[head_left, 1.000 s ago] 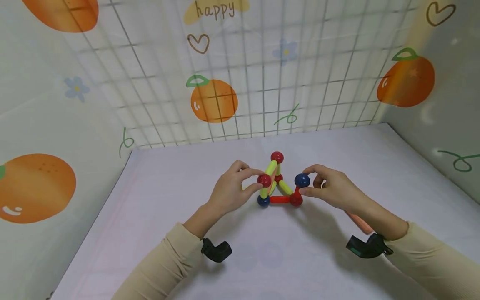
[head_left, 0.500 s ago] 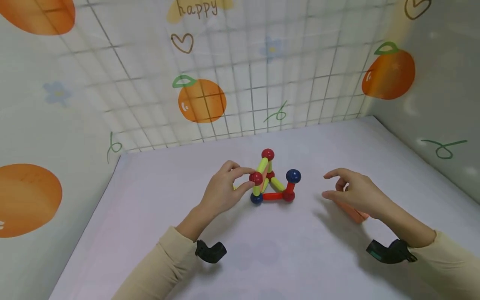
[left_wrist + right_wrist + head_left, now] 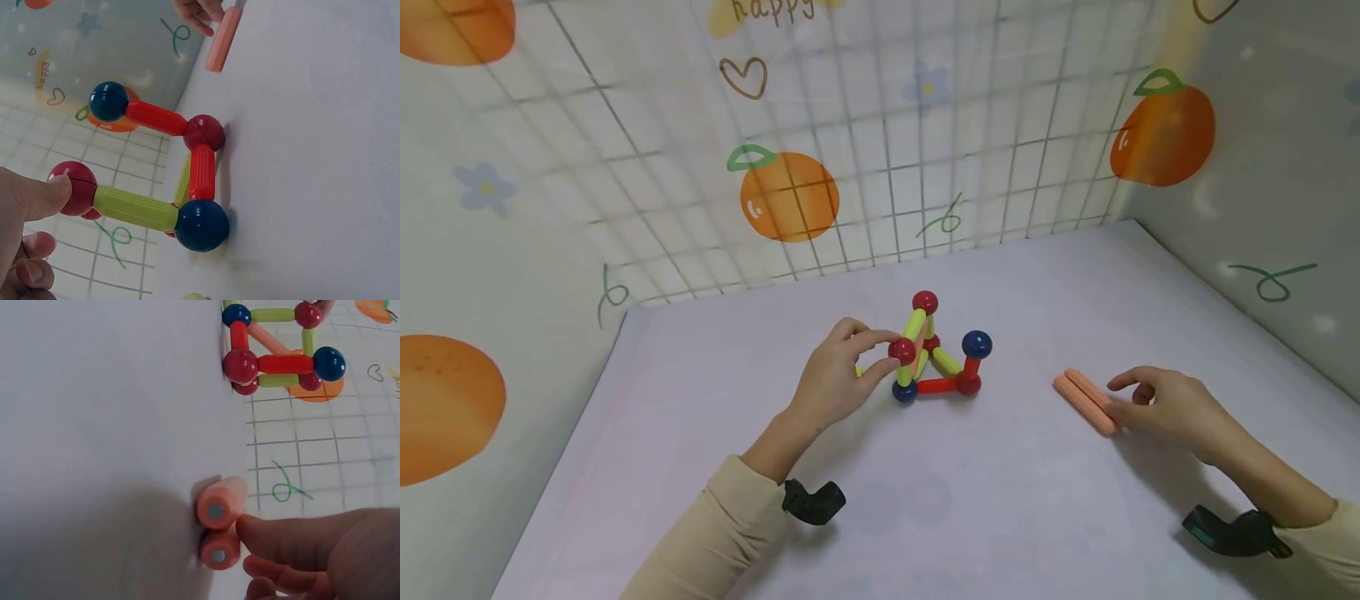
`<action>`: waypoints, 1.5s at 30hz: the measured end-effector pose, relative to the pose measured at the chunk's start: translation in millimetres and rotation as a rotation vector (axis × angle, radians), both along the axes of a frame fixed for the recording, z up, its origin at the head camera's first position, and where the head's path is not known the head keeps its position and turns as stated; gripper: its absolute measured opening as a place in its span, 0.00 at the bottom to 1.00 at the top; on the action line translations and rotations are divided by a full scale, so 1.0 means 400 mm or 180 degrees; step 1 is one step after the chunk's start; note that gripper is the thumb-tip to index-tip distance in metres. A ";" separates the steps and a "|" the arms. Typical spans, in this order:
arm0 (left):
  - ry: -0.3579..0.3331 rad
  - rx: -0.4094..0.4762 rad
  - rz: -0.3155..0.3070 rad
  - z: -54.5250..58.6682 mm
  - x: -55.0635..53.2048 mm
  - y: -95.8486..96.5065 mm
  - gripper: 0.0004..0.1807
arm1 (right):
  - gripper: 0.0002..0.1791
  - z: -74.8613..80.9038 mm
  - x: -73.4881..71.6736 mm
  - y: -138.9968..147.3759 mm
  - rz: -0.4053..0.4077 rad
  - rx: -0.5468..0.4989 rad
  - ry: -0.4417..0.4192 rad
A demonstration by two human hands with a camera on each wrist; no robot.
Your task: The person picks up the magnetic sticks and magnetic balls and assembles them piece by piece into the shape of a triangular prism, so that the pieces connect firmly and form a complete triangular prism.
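A frame of magnetic rods and balls stands mid-table, built with yellow-green and red rods. My left hand (image 3: 835, 379) pinches the red ball (image 3: 901, 352) at its near left top, between thumb and index finger. Below that ball, a yellow-green rod (image 3: 136, 207) runs down to a blue ball (image 3: 202, 225). At the right corner, an upright red rod (image 3: 972, 368) carries another blue ball (image 3: 977, 345). My right hand (image 3: 1176, 417) is at two orange rods (image 3: 1082, 406) lying side by side, its thumb right at their near end and its index finger raised apart from them.
At the back of the frame a red ball (image 3: 925, 302) tops another upright. One more yellow-green rod end (image 3: 860, 371) shows behind my left hand. A printed curtain (image 3: 850, 125) with grid lines and oranges rises behind the white table (image 3: 970, 500).
My right hand has left the blue ball on the red upright and moved right to the orange rods. My left hand still pinches the red ball. The head view has shifted slightly.
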State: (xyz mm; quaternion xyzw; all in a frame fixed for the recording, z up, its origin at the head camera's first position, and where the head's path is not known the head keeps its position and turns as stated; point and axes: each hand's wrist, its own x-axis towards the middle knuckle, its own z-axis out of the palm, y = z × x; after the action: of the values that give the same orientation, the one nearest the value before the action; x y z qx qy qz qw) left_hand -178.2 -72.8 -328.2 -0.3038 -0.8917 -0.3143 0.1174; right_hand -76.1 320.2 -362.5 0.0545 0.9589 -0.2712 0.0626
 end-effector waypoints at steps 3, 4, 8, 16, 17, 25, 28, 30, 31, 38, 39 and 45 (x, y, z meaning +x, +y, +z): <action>-0.0013 0.0011 0.0004 0.001 0.001 -0.002 0.17 | 0.27 -0.005 0.004 0.004 0.0011 0.0020 -0.0002; -0.0024 0.0012 -0.0001 0.001 0.001 -0.002 0.17 | 0.26 -0.007 0.005 0.006 0.0020 0.0051 0.0014; -0.0077 0.0029 -0.0038 -0.004 0.000 0.001 0.17 | 0.25 -0.012 0.011 0.014 0.0044 0.0203 0.0051; -0.0092 -0.0003 -0.0040 -0.009 -0.002 0.003 0.17 | 0.23 -0.030 0.012 0.026 -0.0048 0.0286 0.0015; -0.0097 -0.0012 -0.0033 -0.009 -0.002 0.002 0.17 | 0.23 -0.033 0.011 0.026 -0.0055 0.0286 0.0016; -0.0051 -0.0037 -0.0043 -0.004 0.000 -0.006 0.17 | 0.26 0.000 0.013 0.008 -0.0114 0.0230 0.0166; -0.0068 -0.0058 -0.0033 -0.002 0.000 -0.006 0.17 | 0.27 0.029 0.016 -0.021 -0.0109 0.0060 0.0347; -0.0095 -0.0071 -0.0029 0.000 0.001 -0.007 0.17 | 0.27 0.050 0.019 -0.049 -0.0099 -0.0119 0.0430; -0.0098 -0.0070 -0.0032 0.001 0.002 -0.006 0.17 | 0.26 0.061 0.020 -0.066 -0.0091 -0.0221 0.0459; -0.0123 -0.0118 -0.0004 0.008 0.002 -0.008 0.17 | 0.22 0.110 0.021 -0.197 0.0034 -0.0690 0.0574; -0.0124 -0.0123 0.0005 0.009 0.002 -0.008 0.17 | 0.21 0.111 0.019 -0.214 0.0096 -0.0715 0.0622; -0.0098 -0.0083 -0.0004 0.012 0.003 -0.008 0.17 | 0.18 0.108 -0.009 -0.296 0.0186 -0.0901 0.0688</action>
State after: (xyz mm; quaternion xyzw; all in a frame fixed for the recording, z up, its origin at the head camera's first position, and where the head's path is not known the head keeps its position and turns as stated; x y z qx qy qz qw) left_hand -177.1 -76.2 -323.5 -0.3010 -0.8973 -0.3073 0.0994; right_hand -79.8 201.6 -319.5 -0.0123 0.9135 -0.4059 -0.0260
